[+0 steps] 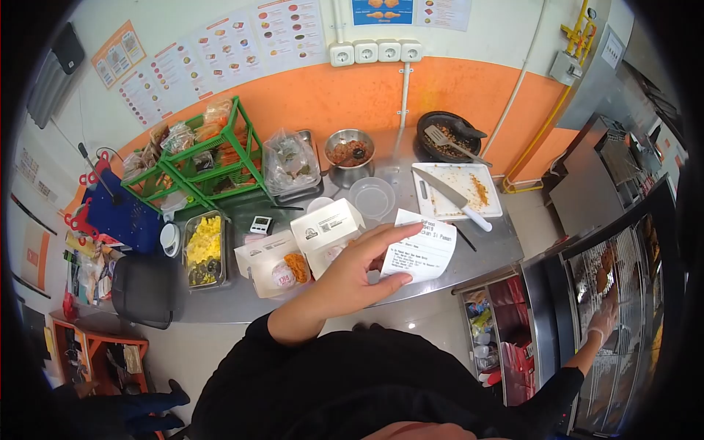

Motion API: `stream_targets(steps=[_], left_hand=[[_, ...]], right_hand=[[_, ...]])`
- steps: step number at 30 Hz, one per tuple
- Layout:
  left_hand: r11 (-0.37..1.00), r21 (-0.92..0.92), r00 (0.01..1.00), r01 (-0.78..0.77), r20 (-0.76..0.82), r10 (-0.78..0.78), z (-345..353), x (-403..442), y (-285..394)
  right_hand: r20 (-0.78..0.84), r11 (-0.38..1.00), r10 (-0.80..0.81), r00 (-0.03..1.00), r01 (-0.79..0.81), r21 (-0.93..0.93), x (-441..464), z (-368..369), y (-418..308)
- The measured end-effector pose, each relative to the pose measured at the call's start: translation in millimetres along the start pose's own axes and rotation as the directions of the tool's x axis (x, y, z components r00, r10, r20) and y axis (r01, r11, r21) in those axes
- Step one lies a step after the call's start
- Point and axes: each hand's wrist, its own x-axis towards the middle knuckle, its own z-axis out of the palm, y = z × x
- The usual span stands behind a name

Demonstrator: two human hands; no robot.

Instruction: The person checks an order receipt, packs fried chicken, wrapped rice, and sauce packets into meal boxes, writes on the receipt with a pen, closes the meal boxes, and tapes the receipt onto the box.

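Paper: pinches receipt (419, 255) thumb-to-fingers in left hand (358, 270). Has chicken (296, 266) in unclosed box (255, 258) at eight o'clock; has right hand (603, 320) at four-o'clock cabinet (632, 312), can't tell grip.

The paper receipt (433, 255) looks smooth and matt. Left of it are matt card boxes (328, 222); beneath, a glossy metal table (504, 249); behind, a polished metal bowl (352, 176); far right of it, dimly seen, racks (622, 359) of what seems shiny metal.

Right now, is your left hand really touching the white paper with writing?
Touching. The head view shows the left hand gripping the white paper, with thumb and a finger lying over it.
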Motion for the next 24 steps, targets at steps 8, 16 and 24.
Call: stream_targets(steps=[8,16,24], left_hand=[[0.999,0.006,0.999,-0.043,-0.026,0.044,8.8,4.8,-33.8],[0.995,0.007,0.99,0.1,-0.104,-0.099,35.4,35.8,-36.6],[0.991,-0.009,0.985,0.13,-0.114,-0.13,93.2,95.0,-59.0]], right_hand=[[0.074,0.993,0.075,0.994,-0.067,-0.101,-2.4,35.4,95.1],[0.092,0.787,0.553,0.828,-0.556,0.268,-38.5,-45.4,23.9],[-0.136,0.906,0.178,0.975,-0.108,0.409,84.6,-46.8,-0.2]])
